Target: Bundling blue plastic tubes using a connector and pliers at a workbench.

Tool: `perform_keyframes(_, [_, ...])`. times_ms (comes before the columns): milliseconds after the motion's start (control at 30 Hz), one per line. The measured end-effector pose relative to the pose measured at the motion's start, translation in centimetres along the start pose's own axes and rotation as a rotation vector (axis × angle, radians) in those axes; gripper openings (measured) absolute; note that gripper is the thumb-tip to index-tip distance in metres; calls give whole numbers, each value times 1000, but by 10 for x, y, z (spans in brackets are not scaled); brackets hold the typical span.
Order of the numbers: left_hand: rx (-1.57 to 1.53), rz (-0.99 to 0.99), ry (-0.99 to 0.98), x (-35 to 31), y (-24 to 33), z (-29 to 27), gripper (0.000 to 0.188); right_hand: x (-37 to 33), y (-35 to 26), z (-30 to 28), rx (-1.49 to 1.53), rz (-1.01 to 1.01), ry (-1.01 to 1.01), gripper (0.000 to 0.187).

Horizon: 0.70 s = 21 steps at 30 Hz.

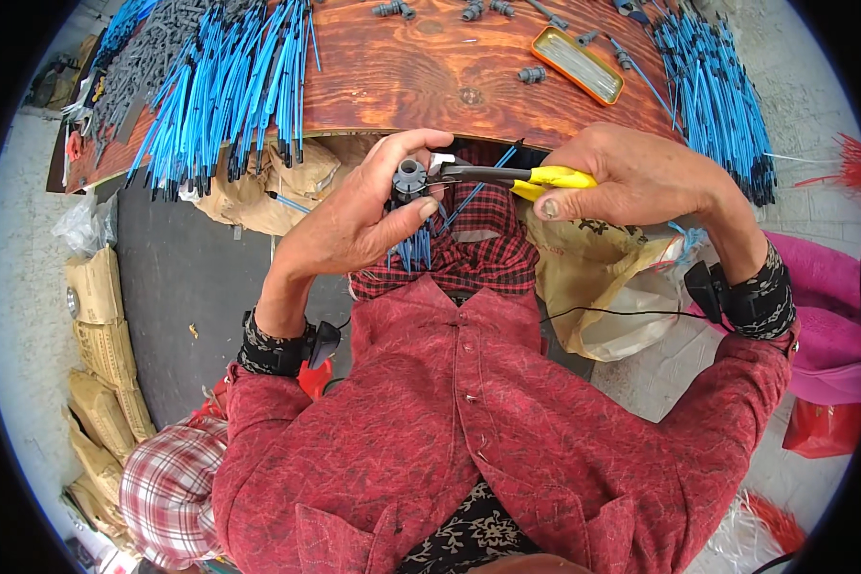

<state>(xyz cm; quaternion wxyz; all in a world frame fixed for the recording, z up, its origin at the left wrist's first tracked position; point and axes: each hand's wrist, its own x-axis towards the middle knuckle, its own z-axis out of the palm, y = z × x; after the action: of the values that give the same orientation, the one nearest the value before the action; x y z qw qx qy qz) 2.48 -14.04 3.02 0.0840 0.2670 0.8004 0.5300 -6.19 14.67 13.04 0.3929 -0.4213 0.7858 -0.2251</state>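
Observation:
My left hand [349, 215] grips a dark grey, ring-shaped plastic fitting [409, 178] between thumb and fingers, above my lap. Its round opening faces up. My right hand [631, 174] is closed round the yellow handles of a pair of pliers [560, 178]. The dark jaws point left and reach the fitting's side; whether they pinch anything there I cannot make out. A small white piece [440, 161] shows beside the jaws, partly hidden. Beneath the fitting, several thin blue sticks [414, 253] lie over the red checked cloth [488, 263] on my lap.
Bundles of blue sticks with black ends lie on the wooden table [402, 77], at left [230, 77] and right [717, 100]. Near the back are a shallow tray [568, 76] of thin pins and loose grey fittings [532, 74]. An open sack [593, 277] stands at my right.

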Motion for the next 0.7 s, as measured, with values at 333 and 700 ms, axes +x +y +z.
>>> perform_keyframes(333, [-31,-28,-5,0,-1,-2,50,0,-8,7,-221,-42,147,39])
perform_keyframes(700, [-100,-45,-6,-6,-13,-12,34,27,33,52,-102,-192,356,31])
